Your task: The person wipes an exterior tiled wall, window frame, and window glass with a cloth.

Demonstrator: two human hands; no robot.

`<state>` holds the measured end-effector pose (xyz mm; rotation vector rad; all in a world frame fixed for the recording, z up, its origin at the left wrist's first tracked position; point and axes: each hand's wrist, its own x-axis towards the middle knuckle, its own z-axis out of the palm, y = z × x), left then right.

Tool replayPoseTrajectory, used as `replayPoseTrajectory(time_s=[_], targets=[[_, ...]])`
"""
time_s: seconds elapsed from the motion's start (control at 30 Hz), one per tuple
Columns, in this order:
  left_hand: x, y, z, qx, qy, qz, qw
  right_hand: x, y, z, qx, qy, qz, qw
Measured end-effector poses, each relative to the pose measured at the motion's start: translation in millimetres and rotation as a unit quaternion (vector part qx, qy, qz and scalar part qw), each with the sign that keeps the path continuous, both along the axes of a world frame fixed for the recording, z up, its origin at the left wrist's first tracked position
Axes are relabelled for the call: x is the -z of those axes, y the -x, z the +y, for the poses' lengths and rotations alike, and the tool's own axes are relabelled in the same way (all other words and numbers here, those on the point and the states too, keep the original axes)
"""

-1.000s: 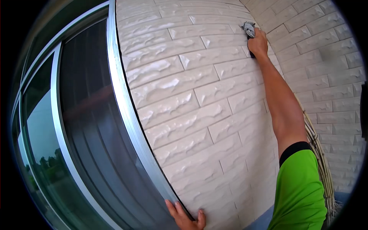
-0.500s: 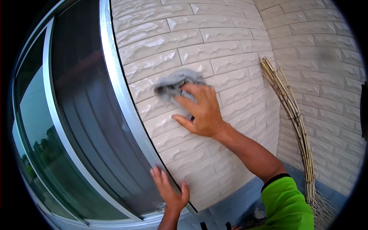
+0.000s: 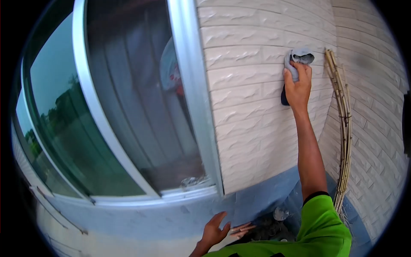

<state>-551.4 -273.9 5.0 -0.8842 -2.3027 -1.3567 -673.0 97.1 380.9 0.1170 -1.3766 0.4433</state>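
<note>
My right hand (image 3: 299,88) grips a crumpled grey cloth (image 3: 289,64) and presses it against the cream tiled wall (image 3: 244,81). Part of the cloth curls up above my fingers, and a dark piece hangs below on the left side of the hand. My right arm is stretched out and upward. Low in the view, my left hand (image 3: 215,229) is off the wall, with fingers apart and nothing in it. It hovers in front of the grey-blue lower band of the wall (image 3: 188,216).
A silver-framed sliding window (image 3: 186,85) fills the left side. Tied thin canes (image 3: 340,103) lean in the wall corner on the right, close to my right hand. Dark items and a clear plastic-looking object (image 3: 280,213) lie at the wall's foot.
My right hand has carried the cloth rightward along the wall, towards the canes. My left hand has come off the window frame and dropped lower. The view has shifted left.
</note>
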Motion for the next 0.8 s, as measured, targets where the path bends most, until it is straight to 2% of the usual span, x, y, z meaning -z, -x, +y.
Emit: replayPoseTrajectory(time_s=[0.07,0.1,0.13,0.2,0.27,0.37,0.43,0.5,0.57,0.67,0.8], targets=[[13.2,-8.3,-21.1,0.107,0.112,-0.174,0.972,23.0,-3.3,-37.6,-0.004,-0.029,-0.021,0.999],[31.9,-11.2,-37.5,0.128,0.158,-0.186,0.961,35.9,-5.1,-56.2,-0.014,-0.032,-0.029,0.999],[49.1,-15.9,-57.3,0.149,0.177,-0.276,0.933,50.5,-5.8,-74.6,-0.019,-0.026,-0.058,0.998],[94.3,-35.8,-104.5,0.116,0.185,-0.421,0.88,82.4,-7.4,-112.7,-0.036,-0.023,-0.092,0.995],[237.1,-61.2,-179.9,0.126,0.274,-0.256,0.918,115.8,-9.0,-150.6,-0.052,-0.047,-0.091,0.993],[310.5,-157.7,-266.6,0.031,0.256,-0.479,0.839,171.5,-7.4,-187.8,-0.037,-0.075,-0.111,0.99],[328.5,-211.2,-301.2,-0.051,0.188,-0.593,0.782,200.1,-9.0,-202.8,-0.044,-0.065,-0.133,0.988],[335.6,-249.9,-323.3,-0.126,0.112,-0.658,0.734,217.3,-9.4,-218.7,-0.049,-0.056,-0.155,0.985],[342.2,-269.2,-333.1,-0.18,0.04,-0.684,0.706,221.4,-11.5,-239.1,-0.124,0.063,-0.173,0.975],[348.4,-276.9,-335.5,-0.233,-0.049,-0.685,0.689,213.4,-18.3,-291.6,-0.203,0.078,-0.203,0.955],[350.3,-265.2,-326.2,-0.253,-0.115,-0.669,0.69,165.9,-6.0,-383.9,-0.249,-0.058,-0.153,0.955]])
